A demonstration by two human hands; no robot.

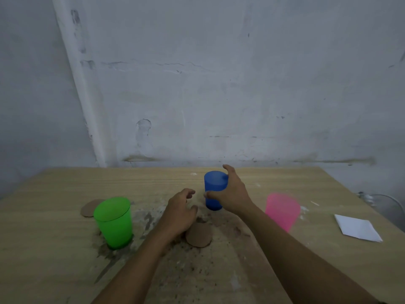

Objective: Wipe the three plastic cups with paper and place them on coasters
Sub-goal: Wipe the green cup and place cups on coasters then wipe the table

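Three cups stand on the dirty bench [65, 189]: green cup [114, 222], pink cup [282, 210], blue cup [213, 190]. Right hand [230, 194] wraps its grip round blue; left hand [180, 212] hovers loosely curled, holding nothing, beside a coaster [199, 235]. Folded paper [358, 228] lies right.

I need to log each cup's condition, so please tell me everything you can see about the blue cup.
The blue cup looks like matte, slightly translucent plastic, and its wider end is up. It stands upright on the wooden table, toward the far middle, between the green and pink cups. The right hand wraps its side, thumb in front, fingers behind the rim. Whether a coaster lies under it, I cannot tell. Its inside is not visible.
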